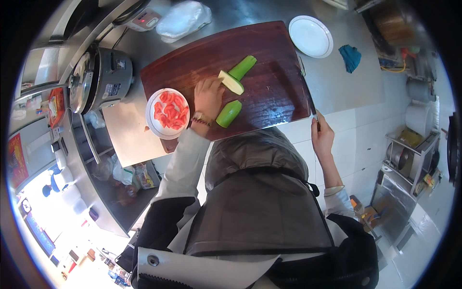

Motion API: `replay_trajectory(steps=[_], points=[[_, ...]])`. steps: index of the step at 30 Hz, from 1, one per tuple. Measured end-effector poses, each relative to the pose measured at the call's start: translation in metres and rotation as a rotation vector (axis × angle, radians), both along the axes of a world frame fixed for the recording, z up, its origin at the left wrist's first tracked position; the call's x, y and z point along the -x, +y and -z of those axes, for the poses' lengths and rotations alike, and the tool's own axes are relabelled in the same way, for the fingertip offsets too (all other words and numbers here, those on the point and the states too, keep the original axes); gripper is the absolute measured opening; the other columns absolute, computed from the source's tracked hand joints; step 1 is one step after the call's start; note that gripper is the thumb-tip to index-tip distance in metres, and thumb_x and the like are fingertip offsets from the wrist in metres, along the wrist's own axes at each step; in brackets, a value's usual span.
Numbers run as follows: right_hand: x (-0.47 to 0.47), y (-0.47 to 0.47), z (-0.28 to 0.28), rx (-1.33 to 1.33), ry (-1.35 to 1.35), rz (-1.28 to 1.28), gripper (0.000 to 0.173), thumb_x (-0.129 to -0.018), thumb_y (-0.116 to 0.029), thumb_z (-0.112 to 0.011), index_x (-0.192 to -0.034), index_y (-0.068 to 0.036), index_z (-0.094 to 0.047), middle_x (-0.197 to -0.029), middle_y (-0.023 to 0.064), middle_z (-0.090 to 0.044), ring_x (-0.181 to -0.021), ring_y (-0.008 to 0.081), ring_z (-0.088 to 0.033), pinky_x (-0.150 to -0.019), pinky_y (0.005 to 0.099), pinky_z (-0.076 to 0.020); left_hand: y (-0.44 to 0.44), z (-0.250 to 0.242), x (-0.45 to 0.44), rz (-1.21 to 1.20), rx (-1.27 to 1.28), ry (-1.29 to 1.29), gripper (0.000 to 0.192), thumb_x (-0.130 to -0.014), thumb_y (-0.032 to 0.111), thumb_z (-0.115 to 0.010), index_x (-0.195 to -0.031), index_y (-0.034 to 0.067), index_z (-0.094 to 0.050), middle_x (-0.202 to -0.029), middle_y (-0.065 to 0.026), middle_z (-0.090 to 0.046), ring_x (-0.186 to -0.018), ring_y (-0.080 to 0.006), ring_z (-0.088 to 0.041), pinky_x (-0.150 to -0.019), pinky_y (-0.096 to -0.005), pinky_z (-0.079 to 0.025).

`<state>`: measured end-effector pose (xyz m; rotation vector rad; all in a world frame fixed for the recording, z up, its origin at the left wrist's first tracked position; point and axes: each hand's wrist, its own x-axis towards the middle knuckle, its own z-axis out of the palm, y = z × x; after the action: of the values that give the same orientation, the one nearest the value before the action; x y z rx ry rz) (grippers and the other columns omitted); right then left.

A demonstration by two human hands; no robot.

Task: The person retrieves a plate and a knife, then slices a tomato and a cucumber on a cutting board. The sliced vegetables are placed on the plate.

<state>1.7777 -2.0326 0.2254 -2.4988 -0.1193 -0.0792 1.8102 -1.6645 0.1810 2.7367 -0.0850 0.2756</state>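
Note:
My left hand (208,94) is over a dark wooden cutting board (274,47), its fingertips at the end of a lengthwise-cut zucchini piece (231,83) with its pale face up. Whether they grip it is hidden. Against that piece lies a longer green zucchini piece (244,67); a shorter one (229,113) lies nearer me, skin up. Left of my wrist, a white bowl (149,119) of cut tomato (171,110) stands at the board's edge. My right hand (323,133), off the board's near right corner, is closed around the dark handle of a knife (312,103), seen nearly edge-on.
A white plate (311,37) and a teal cloth (349,58) lie on the steel counter beyond the board's right side. At the left stand a large metal cooker (112,77) and a rice cooker (142,20), with a stack in clear plastic (184,20) beside it. Shelves with bags are below left.

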Motion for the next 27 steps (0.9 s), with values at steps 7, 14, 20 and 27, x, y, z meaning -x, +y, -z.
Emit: replay_trajectory(steps=[7, 14, 20, 27], points=[[0.015, 0.007, -0.013, -0.092, 0.302, -0.166, 0.021, -0.094, -0.016, -0.057, -0.112, -0.006, -0.063, -0.063, 0.0167, -0.055, -0.048, 0.0282, -0.052, -0.05, 0.037, -0.0419, -0.005, -0.008, -0.012, 0.205, -0.206, 0.142, 0.043, -0.071, 0.012, -0.072, -0.112, 0.015, -0.06, -0.106, -0.0068, -0.056, -0.108, -0.0291, -0.05, -0.1, -0.0472, -0.035], [0.017, 0.027, 0.0, 0.04, 0.192, -0.186, 0.027, -0.092, -0.016, -0.058, -0.118, -0.009, -0.063, -0.074, 0.017, -0.064, -0.062, 0.0327, -0.063, -0.056, 0.0394, -0.0483, 0.002, -0.001, 0.056, 0.03, 0.066, 0.117, 0.049, -0.069, 0.013, -0.074, -0.116, 0.015, -0.057, -0.114, -0.0088, -0.054, -0.109, -0.032, -0.049, -0.097, -0.0467, -0.037], [0.0, 0.037, -0.001, 0.054, 0.222, -0.162, 0.03, -0.092, -0.014, -0.057, -0.122, -0.011, -0.061, -0.093, 0.0191, -0.068, -0.076, 0.0358, -0.066, -0.066, 0.0408, -0.053, -0.028, 0.036, 0.043, -0.055, 0.257, 0.105, 0.059, -0.077, 0.029, -0.072, -0.132, 0.019, -0.054, -0.12, -0.008, -0.057, -0.112, -0.0318, -0.049, -0.096, -0.0456, -0.04], [0.003, 0.041, 0.001, -0.044, 0.173, -0.267, 0.03, -0.092, -0.014, -0.056, -0.122, -0.012, -0.061, -0.097, 0.0195, -0.068, -0.081, 0.0376, -0.066, -0.069, 0.0418, -0.0533, -0.01, 0.026, 0.033, -0.22, 0.023, 0.094, 0.059, -0.075, 0.031, -0.075, -0.129, 0.017, -0.056, -0.12, -0.0117, -0.054, -0.113, -0.0345, -0.048, -0.095, -0.0448, -0.041]])
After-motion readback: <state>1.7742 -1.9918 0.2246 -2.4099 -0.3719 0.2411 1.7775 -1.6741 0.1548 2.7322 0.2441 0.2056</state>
